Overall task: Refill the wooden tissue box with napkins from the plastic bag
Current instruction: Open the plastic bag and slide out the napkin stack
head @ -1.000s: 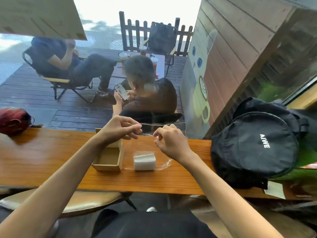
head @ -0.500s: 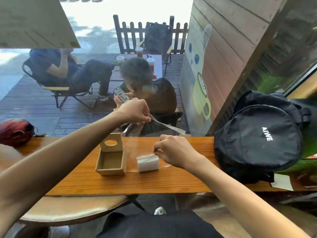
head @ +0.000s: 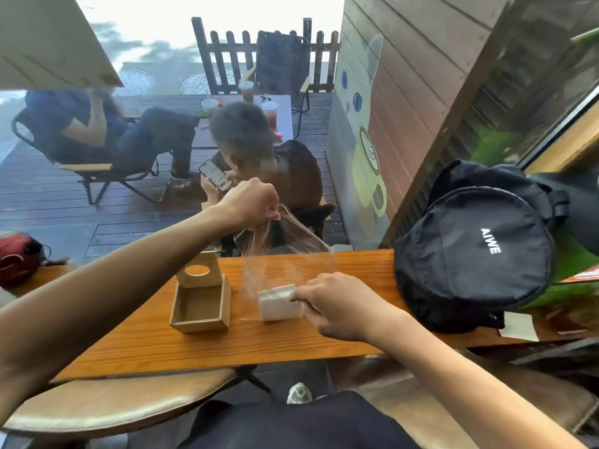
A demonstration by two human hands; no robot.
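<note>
An open, empty wooden tissue box [head: 200, 304] stands on the wooden counter [head: 207, 346], its lid [head: 198, 269] with an oval hole standing upright at the back. To its right a clear plastic bag [head: 285, 246] is lifted by its upper edge, pinched in my left hand [head: 251, 202] above the counter. A white stack of napkins [head: 278, 303] lies at the bag's bottom. My right hand [head: 337, 304] grips the stack's right end, inside or at the bag's mouth; which, I cannot tell.
A black round backpack [head: 473, 247] sits on the counter close to the right of my right hand. A red bag [head: 17, 256] lies at the far left. A stool seat [head: 123, 400] is below the counter. Beyond the window, people sit on a deck.
My left hand has lifted the bag's upper edge higher, pulling the bag upright. My right hand has dropped from the bag's rim onto the napkin stack.
</note>
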